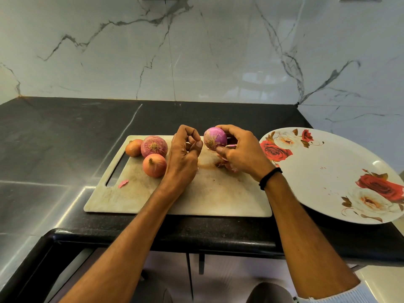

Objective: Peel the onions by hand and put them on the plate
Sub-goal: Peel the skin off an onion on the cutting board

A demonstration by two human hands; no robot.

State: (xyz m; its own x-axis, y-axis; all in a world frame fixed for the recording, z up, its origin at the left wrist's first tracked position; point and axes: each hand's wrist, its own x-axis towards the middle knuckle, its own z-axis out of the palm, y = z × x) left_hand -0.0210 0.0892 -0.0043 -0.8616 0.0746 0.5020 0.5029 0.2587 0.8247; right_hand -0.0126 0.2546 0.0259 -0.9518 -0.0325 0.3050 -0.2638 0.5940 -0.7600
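Two bare forearms reach in from 6 o'clock, the right one with a black band (270, 178) round the wrist. They pass over the front edge of a dark counter (65, 132), on which a pale cutting board (175, 200) lies flat with its handle slot towards 9 o'clock. A small pink scrap of peel (123, 183) lies on the board beside that slot.

Above the middle of the board the left hand (183, 154) is held with fingers curled in and the thumb raised. The thumb tip is just beside the onion at its 3 o'clock, but it cannot be told whether the hand pinches a shred of skin. The right hand (240, 149) grips the purple onion (215, 138), thumb under it and fingers curled round its far side. This onion is lifted clear of the board, with its root end turned towards the left hand. Loose peelings (226, 164) lie on the board under the right hand.

At 10 o'clock on the board three unpeeled onions sit touching: a medium onion (154, 165) nearest, a large reddish onion (154, 146) behind it, and a small onion (133, 147) at its 9 o'clock.

At 3 o'clock of the board lies a white plate (328, 162) printed with roses, its rim just beside the board's edge. A grey-veined marble wall (196, 51) rises at 12 o'clock.
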